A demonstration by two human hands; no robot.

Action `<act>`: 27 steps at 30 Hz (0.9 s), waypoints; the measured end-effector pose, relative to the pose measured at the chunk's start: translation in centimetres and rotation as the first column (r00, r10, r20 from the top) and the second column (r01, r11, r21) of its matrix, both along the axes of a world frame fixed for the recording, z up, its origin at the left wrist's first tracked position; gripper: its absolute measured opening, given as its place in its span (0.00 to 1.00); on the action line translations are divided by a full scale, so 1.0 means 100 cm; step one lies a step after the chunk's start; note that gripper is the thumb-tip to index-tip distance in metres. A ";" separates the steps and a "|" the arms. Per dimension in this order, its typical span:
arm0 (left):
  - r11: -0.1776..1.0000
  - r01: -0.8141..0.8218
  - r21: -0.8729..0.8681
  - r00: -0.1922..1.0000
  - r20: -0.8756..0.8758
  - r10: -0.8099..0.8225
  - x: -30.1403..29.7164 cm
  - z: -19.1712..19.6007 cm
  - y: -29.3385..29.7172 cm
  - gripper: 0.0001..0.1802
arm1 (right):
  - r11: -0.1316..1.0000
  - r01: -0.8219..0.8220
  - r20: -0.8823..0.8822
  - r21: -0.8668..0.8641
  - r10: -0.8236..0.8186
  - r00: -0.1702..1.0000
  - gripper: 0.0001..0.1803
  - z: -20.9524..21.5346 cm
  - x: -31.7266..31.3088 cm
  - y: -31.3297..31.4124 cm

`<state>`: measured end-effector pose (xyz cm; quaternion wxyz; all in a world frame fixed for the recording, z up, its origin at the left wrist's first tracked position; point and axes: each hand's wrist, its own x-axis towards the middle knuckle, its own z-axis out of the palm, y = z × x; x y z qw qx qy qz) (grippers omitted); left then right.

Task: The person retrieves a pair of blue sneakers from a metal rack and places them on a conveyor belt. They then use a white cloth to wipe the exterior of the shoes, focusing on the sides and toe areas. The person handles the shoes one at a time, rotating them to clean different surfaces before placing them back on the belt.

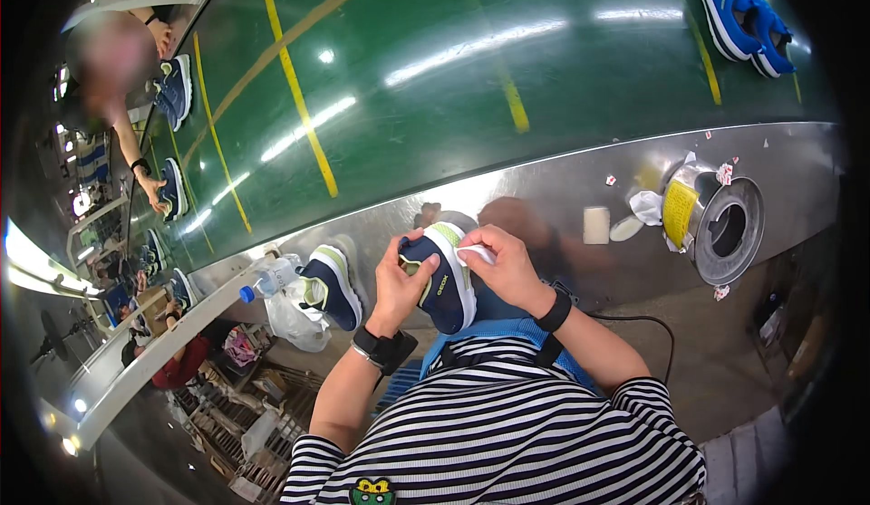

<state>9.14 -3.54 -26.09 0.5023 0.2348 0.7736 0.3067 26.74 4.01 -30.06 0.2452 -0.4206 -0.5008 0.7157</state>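
A navy sneaker [441,289] with a white sole and lime-green trim is held in front of my body. My left hand [399,280] grips it from the left, fingers and thumb closed on the upper. In my right hand [504,268] is a small white piece [478,253], pinched and touching the shoe's white sole edge on the right. Whether it is cloth or an eraser I cannot tell. Just left of my left hand stands another navy sneaker [337,289] in the same colours, on the metal ledge and touched by neither hand.
A green conveyor belt [408,134] with yellow lines runs beyond the metal ledge [553,174]. Blue sneakers [739,16] lie at its far right. On the ledge are a metal canister [725,224], white blocks [596,225] and a plastic bottle [272,280]. Another person's hand [152,188] touches a shoe at left.
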 end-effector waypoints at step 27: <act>0.982 0.138 0.131 0.982 -0.151 -0.118 -0.013 -0.005 -0.003 0.23 | 0.947 -0.193 0.305 0.255 0.111 0.946 0.06 0.011 -0.044 0.016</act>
